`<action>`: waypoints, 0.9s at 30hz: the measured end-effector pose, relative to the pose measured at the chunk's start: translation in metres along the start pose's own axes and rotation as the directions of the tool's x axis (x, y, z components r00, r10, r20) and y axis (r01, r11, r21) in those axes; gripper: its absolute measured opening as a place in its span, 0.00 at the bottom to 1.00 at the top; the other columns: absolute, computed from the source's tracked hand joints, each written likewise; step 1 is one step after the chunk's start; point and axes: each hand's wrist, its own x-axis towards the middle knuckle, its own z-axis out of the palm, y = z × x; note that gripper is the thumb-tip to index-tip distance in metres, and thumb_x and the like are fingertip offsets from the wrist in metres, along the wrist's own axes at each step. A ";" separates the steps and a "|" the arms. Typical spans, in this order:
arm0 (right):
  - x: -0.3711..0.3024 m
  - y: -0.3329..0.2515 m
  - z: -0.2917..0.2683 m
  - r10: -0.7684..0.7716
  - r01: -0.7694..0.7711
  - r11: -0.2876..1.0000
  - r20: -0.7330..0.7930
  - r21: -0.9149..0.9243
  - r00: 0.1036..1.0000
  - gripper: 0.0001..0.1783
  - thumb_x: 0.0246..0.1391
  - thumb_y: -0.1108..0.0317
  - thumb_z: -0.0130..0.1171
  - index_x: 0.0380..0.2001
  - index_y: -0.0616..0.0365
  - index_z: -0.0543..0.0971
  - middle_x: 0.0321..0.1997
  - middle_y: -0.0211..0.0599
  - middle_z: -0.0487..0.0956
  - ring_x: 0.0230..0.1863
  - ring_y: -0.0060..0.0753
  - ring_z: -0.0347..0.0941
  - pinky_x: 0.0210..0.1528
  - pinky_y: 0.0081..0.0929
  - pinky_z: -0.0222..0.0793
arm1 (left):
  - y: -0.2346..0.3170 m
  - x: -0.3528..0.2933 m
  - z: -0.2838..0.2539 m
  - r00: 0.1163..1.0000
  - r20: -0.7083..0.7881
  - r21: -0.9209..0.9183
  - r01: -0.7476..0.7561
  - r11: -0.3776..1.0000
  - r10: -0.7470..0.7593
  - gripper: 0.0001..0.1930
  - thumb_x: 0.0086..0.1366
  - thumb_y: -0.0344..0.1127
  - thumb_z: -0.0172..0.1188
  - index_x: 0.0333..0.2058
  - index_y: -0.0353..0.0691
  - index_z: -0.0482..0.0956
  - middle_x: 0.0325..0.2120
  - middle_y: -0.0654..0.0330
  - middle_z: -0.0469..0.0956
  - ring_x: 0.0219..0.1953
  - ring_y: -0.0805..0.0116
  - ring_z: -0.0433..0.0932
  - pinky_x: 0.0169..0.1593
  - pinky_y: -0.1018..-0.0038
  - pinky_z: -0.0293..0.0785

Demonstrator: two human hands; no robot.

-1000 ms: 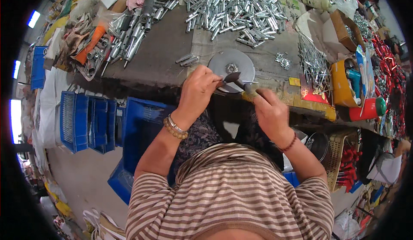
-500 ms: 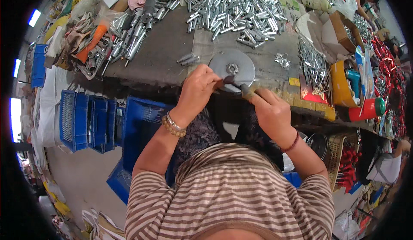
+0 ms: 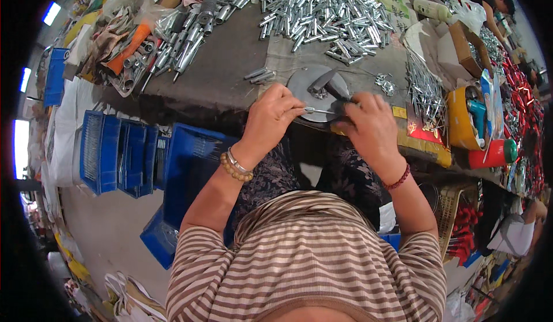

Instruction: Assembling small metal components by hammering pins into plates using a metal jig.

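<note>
Round grey metal disc [image 3: 305, 85] sits at the near edge of the dark counter [image 3: 224, 74]. Left hand [image 3: 273, 114] pinches a thin silver metal rod [image 3: 319, 111] lying across the disc's near rim; right hand [image 3: 371, 127] clenched at the rod's other end, grip hidden. Beyond the disc: heap of silver metal tubes [image 3: 322, 10]. Right of it: bundle of thin steel pins [image 3: 426, 91], red-and-yellow flat packet [image 3: 420, 132], orange box [image 3: 461, 114]. Below-left: blue plastic crates [image 3: 124, 155].

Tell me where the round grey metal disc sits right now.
In the head view, the grey disc lies at the workbench's near edge, just beyond the left hand and right hand.
</note>
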 end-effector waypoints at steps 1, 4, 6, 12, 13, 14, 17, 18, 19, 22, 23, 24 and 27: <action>-0.007 -0.006 0.003 0.044 -0.045 0.999 0.070 0.024 0.997 0.09 0.52 0.73 0.67 0.38 0.56 0.80 0.38 0.43 0.78 0.37 0.52 0.79 0.37 0.45 0.74 | 0.000 -0.001 0.000 1.000 0.000 0.002 0.003 1.000 -0.003 0.06 0.60 0.28 0.71 0.37 0.37 0.87 0.34 0.59 0.75 0.37 0.63 0.76 0.41 0.69 0.73; -0.021 -0.027 0.006 0.169 -0.194 0.974 0.191 0.120 0.967 0.09 0.52 0.71 0.67 0.33 0.57 0.77 0.35 0.43 0.79 0.36 0.52 0.79 0.36 0.47 0.73 | 0.003 -0.006 0.002 0.999 -0.026 0.056 -0.039 0.998 0.041 0.11 0.59 0.27 0.71 0.41 0.39 0.88 0.35 0.59 0.74 0.38 0.62 0.76 0.41 0.69 0.73; -0.027 -0.033 0.004 0.251 -0.300 0.935 0.245 0.187 0.936 0.09 0.52 0.70 0.68 0.32 0.58 0.76 0.34 0.44 0.79 0.35 0.52 0.79 0.35 0.48 0.73 | 0.017 -0.013 0.008 0.969 -0.225 0.147 -0.065 0.987 0.097 0.15 0.63 0.26 0.69 0.50 0.39 0.86 0.35 0.61 0.77 0.34 0.67 0.76 0.39 0.73 0.73; -0.033 -0.045 0.002 0.353 -0.689 0.544 0.614 0.479 0.706 0.16 0.56 0.71 0.68 0.47 0.64 0.80 0.26 0.43 0.81 0.26 0.34 0.76 0.32 0.32 0.71 | 0.034 -0.039 0.030 0.892 -0.054 -0.526 0.356 0.772 -0.449 0.24 0.72 0.28 0.62 0.65 0.39 0.72 0.33 0.62 0.82 0.29 0.80 0.75 0.32 0.78 0.73; -0.034 -0.047 0.003 0.368 -0.740 0.438 0.650 0.510 0.665 0.15 0.56 0.70 0.67 0.46 0.63 0.80 0.26 0.45 0.82 0.25 0.39 0.77 0.31 0.34 0.71 | 0.038 -0.037 0.030 0.847 0.034 -0.632 0.430 0.645 -0.531 0.26 0.73 0.27 0.61 0.68 0.40 0.68 0.34 0.63 0.82 0.28 0.81 0.74 0.30 0.80 0.73; -0.034 -0.051 0.003 0.359 -0.740 0.439 0.655 0.510 0.665 0.15 0.56 0.70 0.67 0.46 0.63 0.80 0.26 0.45 0.82 0.25 0.39 0.77 0.31 0.34 0.71 | 0.037 -0.039 0.030 0.843 0.028 -0.632 0.432 0.643 -0.538 0.26 0.73 0.27 0.61 0.68 0.40 0.68 0.34 0.63 0.82 0.28 0.81 0.74 0.30 0.80 0.73; -0.033 -0.062 0.008 0.335 -0.763 0.382 0.691 0.522 0.640 0.16 0.56 0.71 0.67 0.47 0.64 0.79 0.25 0.43 0.81 0.26 0.30 0.76 0.31 0.31 0.71 | 0.036 -0.044 0.026 0.800 0.089 -0.740 0.451 0.498 -0.593 0.32 0.72 0.31 0.63 0.70 0.38 0.62 0.34 0.61 0.83 0.26 0.81 0.73 0.27 0.83 0.69; -0.034 -0.065 0.011 0.335 -0.745 0.409 0.673 0.527 0.660 0.17 0.57 0.71 0.67 0.49 0.64 0.78 0.26 0.43 0.81 0.26 0.28 0.76 0.32 0.31 0.72 | 0.039 -0.045 0.023 0.798 0.082 -0.743 0.448 0.497 -0.597 0.32 0.70 0.30 0.64 0.69 0.37 0.63 0.34 0.61 0.83 0.26 0.81 0.72 0.27 0.83 0.68; -0.035 -0.068 0.014 0.330 -0.725 0.435 0.654 0.534 0.680 0.18 0.57 0.71 0.67 0.50 0.64 0.78 0.27 0.42 0.82 0.27 0.26 0.76 0.33 0.30 0.72 | 0.041 -0.045 0.021 0.794 0.070 -0.746 0.443 0.496 -0.604 0.32 0.69 0.30 0.66 0.68 0.36 0.63 0.33 0.61 0.83 0.26 0.81 0.72 0.27 0.83 0.67; -0.027 -0.069 0.006 0.309 -0.717 0.426 0.657 0.551 0.688 0.21 0.57 0.74 0.68 0.54 0.64 0.77 0.35 0.39 0.83 0.33 0.23 0.77 0.37 0.25 0.74 | 0.035 -0.050 0.005 0.808 0.019 -0.769 0.388 0.508 -0.588 0.31 0.66 0.29 0.68 0.64 0.35 0.65 0.33 0.62 0.81 0.26 0.81 0.72 0.27 0.82 0.67; -0.035 -0.059 0.012 0.316 -0.595 0.551 0.513 0.586 0.798 0.20 0.58 0.74 0.69 0.53 0.64 0.77 0.34 0.33 0.82 0.34 0.20 0.75 0.37 0.22 0.73 | 0.033 -0.050 -0.005 0.800 -0.001 -0.783 0.372 0.498 -0.600 0.31 0.66 0.29 0.68 0.64 0.34 0.65 0.33 0.62 0.81 0.26 0.81 0.72 0.27 0.82 0.67; -0.032 -0.049 0.009 0.366 -0.702 0.398 0.600 0.590 0.711 0.21 0.60 0.74 0.67 0.55 0.64 0.77 0.37 0.29 0.81 0.35 0.18 0.74 0.37 0.20 0.71 | 0.027 -0.056 -0.017 0.788 -0.059 -0.778 0.347 0.523 -0.612 0.29 0.66 0.28 0.68 0.63 0.34 0.66 0.32 0.63 0.81 0.26 0.82 0.71 0.28 0.83 0.66; -0.035 -0.024 0.014 0.529 -0.724 0.264 0.532 0.638 0.662 0.25 0.64 0.75 0.62 0.64 0.61 0.74 0.42 0.30 0.80 0.35 0.15 0.73 0.36 0.16 0.70 | -0.005 -0.083 -0.057 0.667 -0.194 -0.708 0.412 0.574 -0.719 0.28 0.66 0.28 0.67 0.62 0.35 0.68 0.32 0.62 0.81 0.26 0.82 0.71 0.28 0.83 0.66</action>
